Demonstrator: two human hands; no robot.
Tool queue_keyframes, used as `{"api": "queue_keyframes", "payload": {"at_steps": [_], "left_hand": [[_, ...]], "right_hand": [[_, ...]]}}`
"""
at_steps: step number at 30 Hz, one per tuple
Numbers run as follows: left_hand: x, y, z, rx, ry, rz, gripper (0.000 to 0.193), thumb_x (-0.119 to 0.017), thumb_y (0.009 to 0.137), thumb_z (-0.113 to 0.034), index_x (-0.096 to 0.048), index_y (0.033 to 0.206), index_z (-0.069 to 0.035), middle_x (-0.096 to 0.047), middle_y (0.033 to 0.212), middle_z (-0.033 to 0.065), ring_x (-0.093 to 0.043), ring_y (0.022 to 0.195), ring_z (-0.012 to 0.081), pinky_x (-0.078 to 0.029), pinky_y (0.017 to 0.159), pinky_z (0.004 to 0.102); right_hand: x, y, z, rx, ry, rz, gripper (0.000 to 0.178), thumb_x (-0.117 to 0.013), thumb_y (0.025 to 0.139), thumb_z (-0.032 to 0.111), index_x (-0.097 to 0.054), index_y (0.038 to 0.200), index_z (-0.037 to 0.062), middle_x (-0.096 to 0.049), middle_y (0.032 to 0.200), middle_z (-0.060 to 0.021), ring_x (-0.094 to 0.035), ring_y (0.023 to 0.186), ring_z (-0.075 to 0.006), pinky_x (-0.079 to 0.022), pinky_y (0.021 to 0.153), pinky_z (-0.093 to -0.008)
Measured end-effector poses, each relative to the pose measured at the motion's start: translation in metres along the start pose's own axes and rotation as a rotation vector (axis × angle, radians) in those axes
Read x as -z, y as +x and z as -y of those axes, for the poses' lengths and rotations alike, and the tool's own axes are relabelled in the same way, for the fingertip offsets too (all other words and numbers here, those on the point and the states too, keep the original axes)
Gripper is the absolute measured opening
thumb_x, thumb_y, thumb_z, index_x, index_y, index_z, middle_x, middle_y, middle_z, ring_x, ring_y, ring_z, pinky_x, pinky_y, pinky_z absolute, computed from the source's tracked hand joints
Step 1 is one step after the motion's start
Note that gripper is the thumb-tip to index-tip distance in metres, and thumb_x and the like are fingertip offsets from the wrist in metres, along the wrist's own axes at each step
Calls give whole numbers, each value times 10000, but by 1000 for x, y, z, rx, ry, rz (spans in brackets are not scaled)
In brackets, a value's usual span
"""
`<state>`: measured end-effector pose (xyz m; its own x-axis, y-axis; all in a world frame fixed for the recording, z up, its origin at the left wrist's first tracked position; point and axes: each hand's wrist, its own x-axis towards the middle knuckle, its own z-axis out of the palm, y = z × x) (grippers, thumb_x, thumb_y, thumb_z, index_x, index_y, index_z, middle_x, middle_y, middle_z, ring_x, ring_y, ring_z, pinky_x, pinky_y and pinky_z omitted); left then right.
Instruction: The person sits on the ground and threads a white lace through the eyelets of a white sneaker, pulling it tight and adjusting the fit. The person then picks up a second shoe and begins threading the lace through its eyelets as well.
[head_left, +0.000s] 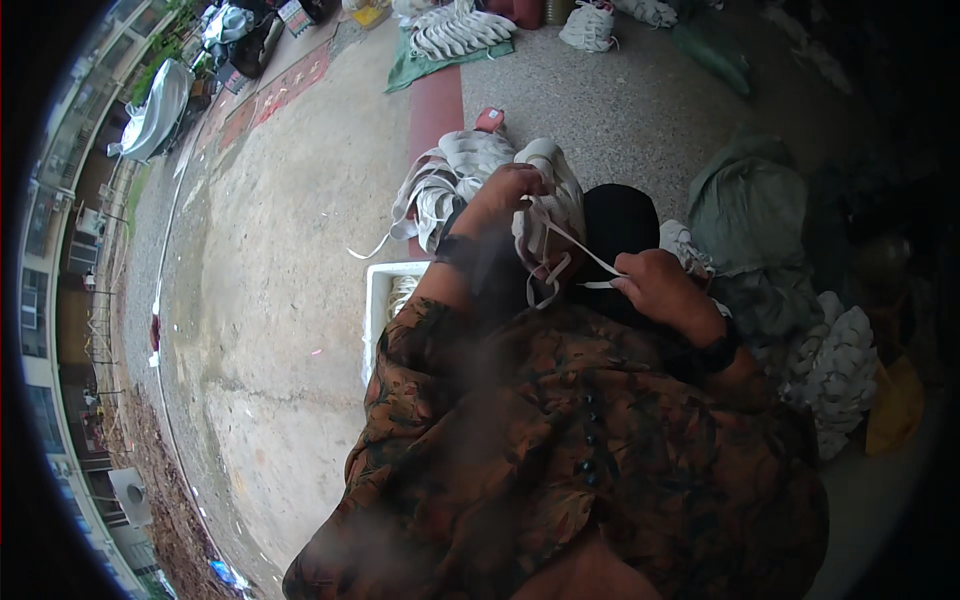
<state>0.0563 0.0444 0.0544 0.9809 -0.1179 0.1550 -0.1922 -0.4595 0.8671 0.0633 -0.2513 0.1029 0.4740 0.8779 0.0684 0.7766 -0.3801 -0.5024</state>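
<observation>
A white lace [573, 240] runs slantwise between the person's two hands, drawn fairly straight, in front of the lap. At its upper end it meets a pale shoe [553, 172], which sits at the left hand, beside a dark rounded shape [622, 222]; a loop of lace hangs below the shoe. The right hand [655, 285] pinches the lower end of the lace, thumb and fingertips closed together. The left hand [512, 190] is bent over the shoe's near side with fingers curled; whether it grips the shoe, the lace or neither, I cannot tell. Dark bands circle both wrists, and the person wears a brown patterned shirt [560, 400]

Just beyond the left hand lies a cluster of white shoes [470, 152], a loose lace trailing leftward onto the concrete floor [290, 220]. Nearer, a white box [376, 318] stands partly behind the left forearm. Rightward are a green sack [750, 205] and a white heap [832, 365]. Farther off, more white shoes [460, 35] line a green cloth [415, 68]
</observation>
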Motion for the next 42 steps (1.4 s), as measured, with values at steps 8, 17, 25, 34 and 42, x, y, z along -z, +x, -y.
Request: {"api": "queue_keyframes", "payload": {"at_steps": [8,17,25,34,42], "left_hand": [[87,-92,-79,307,-626,-506,81,-583,794,-93,-534,774,-33,-604,774,67,-595,703,158,-489,689,254],[128,-300,-1,988,60,-255,163,-670,713,-101,-568,813,-23,-573,648,52,-559,542,177,-449,502,290],[34,-143,24,365,444,-442,194,-712,742,-93,-628,893,-5,-647,881,136,-645,810,284,-507,731,355],[-26,-33,40,35,566,-224,142,-661,739,-181,-601,815,-78,-580,815,129,-603,792,325,-491,680,399],[-2,-10,5,18,698,-349,89,-643,742,-152,-579,757,-91,-584,752,80,-618,705,297,-493,604,394]], "right_hand": [[79,-25,-72,-179,-68,-120,117,-603,765,112,-579,723,6,-571,692,-202,-575,683,-390,-437,598,-426],[70,-71,-165,-321,-388,106,138,-653,713,91,-651,842,41,-614,799,-183,-589,801,-371,-468,732,-409],[-29,95,-72,-132,109,-41,255,-685,725,139,-580,916,8,-607,895,-193,-582,867,-370,-458,759,-423],[-49,149,-46,-213,114,59,192,-643,758,160,-546,773,-5,-590,747,-205,-585,751,-377,-448,662,-446],[-33,167,-52,-168,32,219,170,-646,753,185,-574,718,34,-567,618,-172,-610,644,-346,-456,585,-448]]}}
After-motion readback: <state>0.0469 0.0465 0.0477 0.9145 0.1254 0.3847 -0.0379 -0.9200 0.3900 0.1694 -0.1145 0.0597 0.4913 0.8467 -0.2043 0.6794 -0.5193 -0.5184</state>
